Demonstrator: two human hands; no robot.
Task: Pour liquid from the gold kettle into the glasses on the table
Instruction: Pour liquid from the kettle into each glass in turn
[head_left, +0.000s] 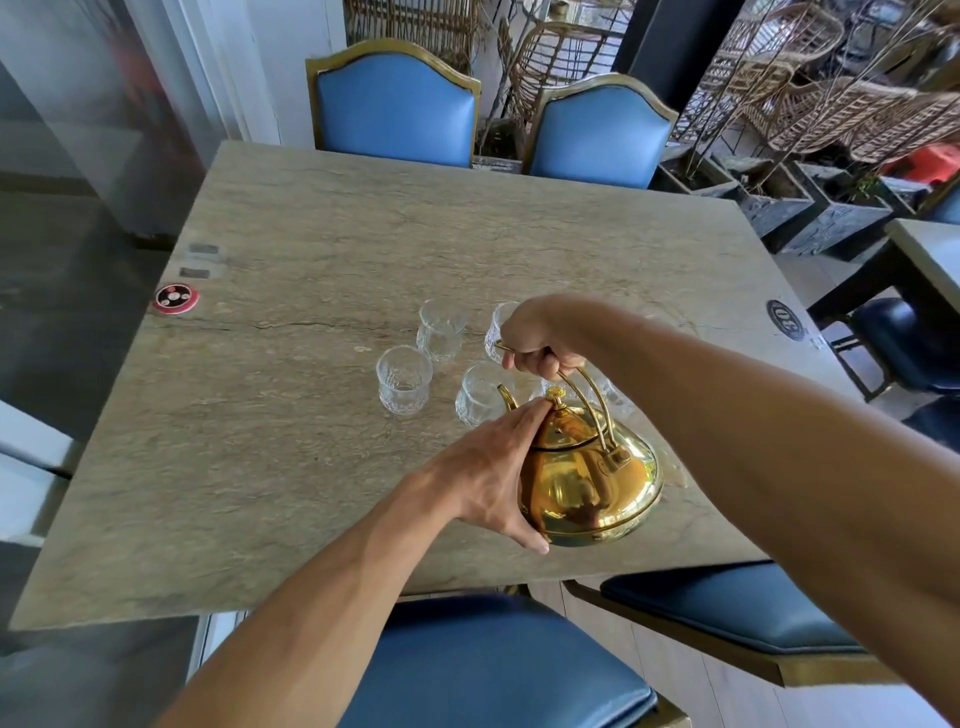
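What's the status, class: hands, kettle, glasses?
Right hand grips kettle handle; left hand steadies lid and side. Kettle tilted, spout at near glass. Nothing in the way.

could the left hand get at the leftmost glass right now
Probably yes: the left hand only rests on the kettle, and bare table lies between it and the leftmost glass.

One head-worn wide-angle view only. The table (291, 322) is seen steeply from above at its near edge, close in. Far-side chairs (397, 106) are faced.
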